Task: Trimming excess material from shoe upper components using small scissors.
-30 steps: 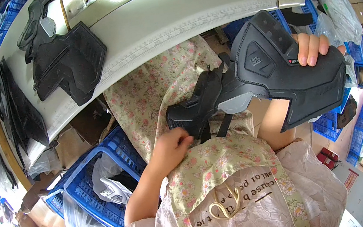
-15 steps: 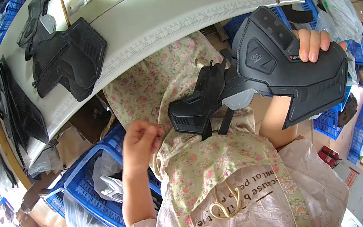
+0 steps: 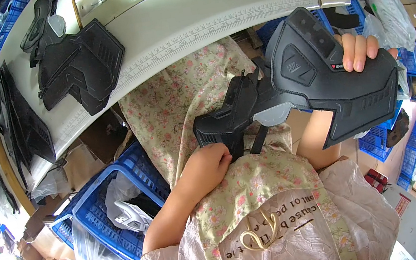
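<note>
Item one: your right hand (image 3: 359, 51), clamped on the upper right edge of a black moulded piece (image 3: 354, 89), fingers folded over the front, forearm passing behind.

Item two: the piece itself, held up before your floral apron (image 3: 162, 107), short of the table (image 3: 211, 4); broad panel to the right, narrower ribbed end to the left, grey tab (image 3: 273, 115) at its lower edge, black strap (image 3: 259, 140) hanging below.

Item three: your left hand (image 3: 205, 165), fingers curled together at the underside of the ribbed end; whether they pinch it or merely touch it, you cannot tell from this angle.

Item four: a second black piece (image 3: 99, 52), lying on the table's left part, across the printed ruler strip (image 3: 195, 40).

Item five: a blue basket (image 3: 97, 230), left of your forearm, containing a white piece (image 3: 131, 216).
</note>
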`<state>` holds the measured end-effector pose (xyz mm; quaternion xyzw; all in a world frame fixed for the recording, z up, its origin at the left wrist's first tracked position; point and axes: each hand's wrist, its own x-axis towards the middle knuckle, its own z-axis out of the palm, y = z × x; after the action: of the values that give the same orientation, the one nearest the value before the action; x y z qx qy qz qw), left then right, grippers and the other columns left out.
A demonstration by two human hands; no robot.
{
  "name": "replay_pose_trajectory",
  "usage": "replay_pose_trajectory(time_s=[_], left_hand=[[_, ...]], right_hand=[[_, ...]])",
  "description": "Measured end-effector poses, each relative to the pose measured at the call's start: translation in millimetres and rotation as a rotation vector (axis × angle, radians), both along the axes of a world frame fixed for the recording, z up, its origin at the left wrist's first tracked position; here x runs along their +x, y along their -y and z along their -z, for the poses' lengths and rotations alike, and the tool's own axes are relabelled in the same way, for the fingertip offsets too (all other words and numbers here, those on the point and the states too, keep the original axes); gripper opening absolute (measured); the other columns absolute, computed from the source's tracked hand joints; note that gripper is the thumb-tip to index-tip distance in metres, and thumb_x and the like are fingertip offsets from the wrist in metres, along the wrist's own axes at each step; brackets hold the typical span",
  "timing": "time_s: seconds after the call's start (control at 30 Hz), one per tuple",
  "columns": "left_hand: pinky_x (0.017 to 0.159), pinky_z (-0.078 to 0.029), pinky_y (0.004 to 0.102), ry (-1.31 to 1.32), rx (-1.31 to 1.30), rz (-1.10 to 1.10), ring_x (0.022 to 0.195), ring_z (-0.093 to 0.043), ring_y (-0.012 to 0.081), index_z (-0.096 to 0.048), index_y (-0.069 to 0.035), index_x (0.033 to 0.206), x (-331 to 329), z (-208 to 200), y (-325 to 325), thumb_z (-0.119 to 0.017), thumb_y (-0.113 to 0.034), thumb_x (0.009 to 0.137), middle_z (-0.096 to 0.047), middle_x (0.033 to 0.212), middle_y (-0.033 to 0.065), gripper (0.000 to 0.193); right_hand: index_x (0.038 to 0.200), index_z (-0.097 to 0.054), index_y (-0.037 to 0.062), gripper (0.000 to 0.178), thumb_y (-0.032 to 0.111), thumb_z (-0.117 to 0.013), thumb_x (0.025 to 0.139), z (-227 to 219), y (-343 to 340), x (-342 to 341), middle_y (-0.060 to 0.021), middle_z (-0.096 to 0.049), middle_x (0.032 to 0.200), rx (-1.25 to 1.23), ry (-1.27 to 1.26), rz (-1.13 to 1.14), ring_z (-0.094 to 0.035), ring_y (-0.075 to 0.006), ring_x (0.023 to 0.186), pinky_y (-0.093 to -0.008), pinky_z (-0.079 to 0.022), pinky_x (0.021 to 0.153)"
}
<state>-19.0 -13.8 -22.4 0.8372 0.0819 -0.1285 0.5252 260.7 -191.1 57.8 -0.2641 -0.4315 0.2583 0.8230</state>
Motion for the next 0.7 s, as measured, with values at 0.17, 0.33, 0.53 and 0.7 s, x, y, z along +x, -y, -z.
replay_pose_trajectory(time_s=[0.17,0.33,0.53,0.7], left_hand=[[0.065,-0.046,0.0387,-0.227,0.035,-0.197,0.075,-0.059,0.0348,-0.06,-0.001,0.083,-18.8,-5.8,-30.8,-0.059,-0.012,0.079,-0.06,0.079,0.0175,0.012],[0.06,-0.046,0.0319,-0.237,0.257,-0.576,0.063,-0.06,0.0213,-0.062,0.0,0.083,-67.4,5.9,-84.2,-0.061,-0.01,0.079,-0.062,0.072,0.0144,0.011],[0.045,-0.032,0.019,-0.231,-0.036,-1.02,0.051,-0.045,0.0048,-0.059,-0.002,0.085,-122.1,31.1,-153.9,-0.059,-0.012,0.086,-0.053,0.064,-0.0012,0.01],[0.04,-0.032,0.0204,-0.093,0.009,-1.12,0.047,-0.045,0.0057,-0.058,0.0,0.087,-135.3,78.4,-219.6,-0.059,-0.015,0.086,-0.053,0.062,0.0006,0.015]], right_hand=[[0.099,-0.055,0.0086,0.057,0.053,-0.019,0.096,3.2,8.1,9.0,-0.0057,-0.055,0.077,-0.001,0.018,-0.011,-0.049,-0.0188,0.073,-0.0384,-0.037,0.08],[0.099,-0.056,0.009,0.059,0.054,-0.018,0.095,4.9,5.0,11.9,-0.0048,-0.055,0.077,-0.005,0.021,-0.028,-0.05,-0.0183,0.073,-0.038,-0.037,0.081],[0.085,-0.055,0.0093,0.053,0.051,-0.024,0.095,5.8,-1.1,6.5,-0.0033,-0.053,0.065,-0.005,-0.087,0.043,-0.049,-0.016,0.067,-0.0394,-0.038,0.083],[0.089,-0.057,0.0102,0.055,0.053,-0.024,0.095,-4.1,4.1,3.9,-0.0039,-0.055,0.069,-0.067,-0.047,0.047,-0.049,-0.0174,0.067,-0.0376,-0.04,0.076]])
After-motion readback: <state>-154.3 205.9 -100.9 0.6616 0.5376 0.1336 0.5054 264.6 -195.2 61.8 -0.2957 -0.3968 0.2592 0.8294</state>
